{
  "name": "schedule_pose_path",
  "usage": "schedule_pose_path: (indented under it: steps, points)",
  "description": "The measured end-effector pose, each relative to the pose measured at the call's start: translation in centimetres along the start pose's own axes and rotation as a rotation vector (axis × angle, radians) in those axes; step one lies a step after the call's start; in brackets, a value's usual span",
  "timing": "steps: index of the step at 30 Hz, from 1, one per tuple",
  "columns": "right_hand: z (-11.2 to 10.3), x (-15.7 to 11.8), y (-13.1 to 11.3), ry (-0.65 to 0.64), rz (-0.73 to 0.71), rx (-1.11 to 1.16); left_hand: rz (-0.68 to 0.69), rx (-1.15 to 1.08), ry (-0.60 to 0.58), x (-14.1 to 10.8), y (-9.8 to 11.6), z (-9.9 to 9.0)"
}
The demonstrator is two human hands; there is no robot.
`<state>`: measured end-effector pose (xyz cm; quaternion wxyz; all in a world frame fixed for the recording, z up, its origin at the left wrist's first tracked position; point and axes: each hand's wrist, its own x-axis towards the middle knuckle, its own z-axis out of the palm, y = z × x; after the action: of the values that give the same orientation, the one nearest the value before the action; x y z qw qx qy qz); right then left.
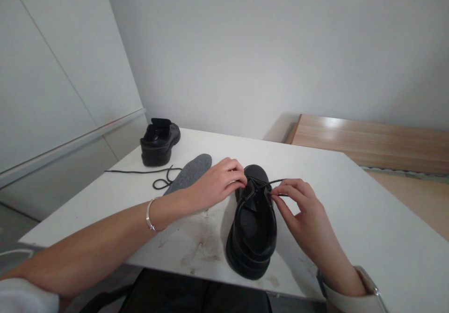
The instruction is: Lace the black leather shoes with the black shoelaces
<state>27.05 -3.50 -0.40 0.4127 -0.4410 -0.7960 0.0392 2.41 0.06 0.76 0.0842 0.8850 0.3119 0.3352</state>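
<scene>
A black lace-up shoe (252,238) stands on the white table, its heel toward me and its toe pointing away. A thin black shoelace (277,181) runs through its eyelets. My left hand (228,178) has its fingers curled against the left lacing flap, gripping the shoe there; its fingertips are partly hidden. At the right row of eyelets, the thumb and forefinger of my right hand (300,203) pinch the shoelace, and part of the lace passes behind the fingers. The shoe's opening shows a dark inside.
A second black shoe (157,144), its tongue raised, stands at the far left of the white table (315,165). Near it lie a loose black shoelace (135,171) and a grey insole (191,172), partly behind my left arm. Brown smudges mark the tabletop. A wood-grain surface (368,140) is behind right.
</scene>
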Motion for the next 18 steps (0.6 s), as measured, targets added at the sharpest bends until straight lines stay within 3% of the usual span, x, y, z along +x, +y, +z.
schedule_pose_path:
  steps: [5,12,18]
  points:
    - [-0.2,0.2,-0.7,-0.063,0.053,0.014,0.008,0.061,-0.016,-0.1,0.3,0.0]
    - [-0.5,0.2,-2.5,-0.108,0.118,0.002,-0.131,-0.021,-0.002,0.0,2.3,-0.4]
    - [-0.2,0.8,-3.9,-0.253,0.044,-0.278,-0.185,0.105,-0.169,0.5,4.4,-1.0]
